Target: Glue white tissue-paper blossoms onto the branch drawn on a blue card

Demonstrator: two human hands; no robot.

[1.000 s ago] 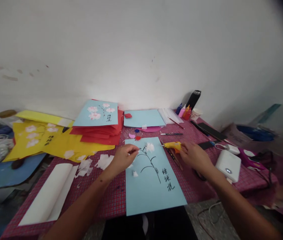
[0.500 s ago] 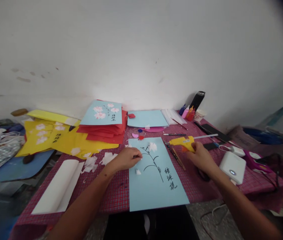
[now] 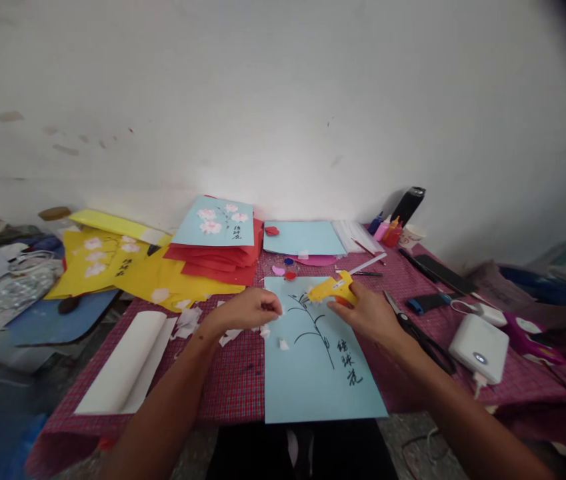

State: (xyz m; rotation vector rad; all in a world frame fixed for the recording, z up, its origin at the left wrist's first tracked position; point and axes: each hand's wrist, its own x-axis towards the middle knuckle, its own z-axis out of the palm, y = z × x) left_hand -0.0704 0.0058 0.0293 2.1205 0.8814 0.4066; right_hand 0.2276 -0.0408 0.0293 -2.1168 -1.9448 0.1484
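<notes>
While the right hand (image 3: 370, 313) has its fingers wrapped around a yellow glue gun (image 3: 330, 288), the blue sheet (image 3: 307, 397) lies beneath it at the front edge of the cloth-covered counter (image 3: 233, 393). The gun's nose is over the sheet's upper part, blocking the top right of the drawn branch (image 3: 319, 327); a pale glue stick (image 3: 370, 262) juts from its rear.

At the sheet's left edge is the left hand (image 3: 250, 310). Its fingers are curled, but I cannot tell whether they are closed on anything. Near it, 1 white tuft (image 3: 283, 344) sits on the sheet.

To the sheet's left are torn white scraps (image 3: 187, 325) and, farther out, a folded white paper (image 3: 123, 363). Just beyond its top edge are small red, pink and blue pieces (image 3: 289, 275); behind and left stands a red paper stack (image 3: 210, 257) topped by a card with 4 flowers (image 3: 217, 223). Right of it lie black scissors (image 3: 420, 337), partly behind the right forearm, then a white device (image 3: 480, 347).
</notes>
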